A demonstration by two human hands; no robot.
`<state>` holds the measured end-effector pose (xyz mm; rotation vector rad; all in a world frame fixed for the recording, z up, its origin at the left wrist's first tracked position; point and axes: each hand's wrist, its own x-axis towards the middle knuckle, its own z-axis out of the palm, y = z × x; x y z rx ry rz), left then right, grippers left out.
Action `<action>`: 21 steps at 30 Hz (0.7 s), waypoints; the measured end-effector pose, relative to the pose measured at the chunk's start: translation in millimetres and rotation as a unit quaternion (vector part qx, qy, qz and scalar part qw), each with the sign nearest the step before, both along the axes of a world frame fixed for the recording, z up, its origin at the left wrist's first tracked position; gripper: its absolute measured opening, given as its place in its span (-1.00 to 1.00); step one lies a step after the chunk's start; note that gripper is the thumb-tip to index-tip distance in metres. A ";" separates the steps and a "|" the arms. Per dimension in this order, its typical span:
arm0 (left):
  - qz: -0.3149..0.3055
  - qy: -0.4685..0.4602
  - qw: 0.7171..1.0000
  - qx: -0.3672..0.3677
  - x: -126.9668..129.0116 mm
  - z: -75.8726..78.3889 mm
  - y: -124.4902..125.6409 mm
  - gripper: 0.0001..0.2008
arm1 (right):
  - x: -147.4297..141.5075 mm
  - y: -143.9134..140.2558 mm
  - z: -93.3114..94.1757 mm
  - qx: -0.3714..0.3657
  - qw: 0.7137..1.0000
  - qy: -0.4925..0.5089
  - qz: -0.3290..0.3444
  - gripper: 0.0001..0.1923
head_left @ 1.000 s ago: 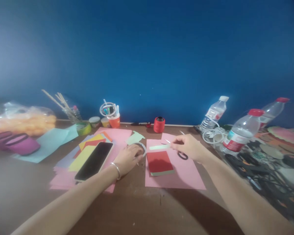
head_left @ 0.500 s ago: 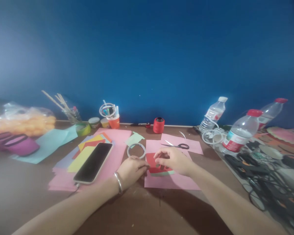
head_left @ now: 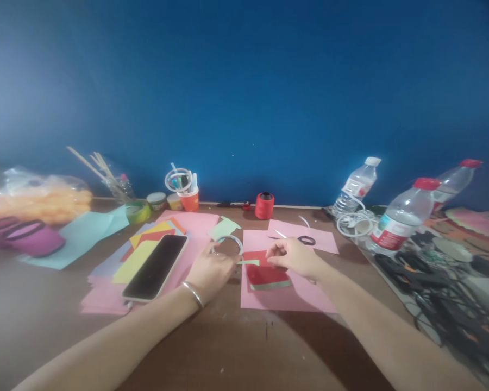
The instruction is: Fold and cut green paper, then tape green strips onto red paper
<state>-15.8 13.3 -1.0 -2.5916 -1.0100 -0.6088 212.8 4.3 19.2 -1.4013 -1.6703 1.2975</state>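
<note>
My left hand (head_left: 212, 270), with a silver bangle at the wrist, is beside the tape roll (head_left: 238, 245), its fingers covering part of the ring. A narrow light-green paper strip (head_left: 251, 262) sticks out from its closed fingertips over the left edge of a red paper piece (head_left: 264, 274). The red piece has a pale green band (head_left: 271, 285) along its near edge and lies on pink paper (head_left: 264, 301). Above its right side, my right hand (head_left: 295, 258) has thumb and fingers pinched together; whatever is between them is hidden. Behind that hand lie black-handled scissors (head_left: 307, 240).
On the left, a phone (head_left: 155, 269) rests on stacked coloured papers. Along the wall stand an orange cup of pens (head_left: 189, 201) and a red thread spool (head_left: 264, 206). Plastic bottles (head_left: 403, 217) and tangled cables (head_left: 432, 288) crowd the right side.
My left hand has drawn back left, over the tape roll's near side, and the green strip now shows at its fingertips. The right hand's fingers have closed into a pinch.
</note>
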 end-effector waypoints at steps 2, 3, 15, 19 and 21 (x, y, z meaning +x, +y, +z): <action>-0.012 0.006 1.000 0.005 -1.3 -0.4 0.0 -0.75 | -2.7 -1.3 0.2 0.011 1.000 -0.010 0.008 -0.85; -0.023 0.010 1.000 0.009 -1.3 -0.8 -1.1 -0.75 | -6.8 -3.2 -0.3 0.013 1.000 -0.011 0.018 -0.81; 0.055 0.033 0.993 -0.104 -7.2 1.8 14.6 -0.75 | 5.1 7.3 -6.9 0.006 0.984 -0.175 0.041 -0.84; 0.052 0.030 0.988 -0.144 -16.3 7.5 23.8 -0.64 | 15.8 16.1 -13.3 0.025 0.974 -0.223 0.027 -0.94; 0.031 0.037 0.984 -0.173 -20.8 9.1 27.3 -0.67 | 16.3 17.4 -17.3 0.038 0.967 -0.250 0.016 -0.93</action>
